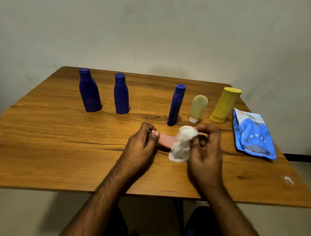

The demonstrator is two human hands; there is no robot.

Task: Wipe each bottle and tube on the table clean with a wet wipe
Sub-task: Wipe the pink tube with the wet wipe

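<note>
Head view, wooden bench [54, 146], contents listed far to near.

Far row, left to right: dark blue bottle [89, 91] and second dark blue bottle [121, 94], both upright and capped; slim blue tube [176, 105] standing upright; pale translucent tube [197, 108] standing on its white cap; yellow tube [225, 105], cap uppermost, resting on its crimped end. All stand well apart from the hands, likely so each can be reached in turn. Contents of the opaque ones cannot be told; the pale tube looks filled with a yellowish liquid.

Right edge: blue wet-wipe pack [253, 134], lying flat, near the right hand.

Near centre: pink tube [166, 140], held level just above the bench. Left hand [141, 144] pinches its left end, apparently to steady it. Right hand [205, 152], fingers curled, grips a bunched white wet wipe [182, 144] wrapped over the tube's right part; that end is hidden.

Judgement: wiping of the pink tube is under way.
</note>
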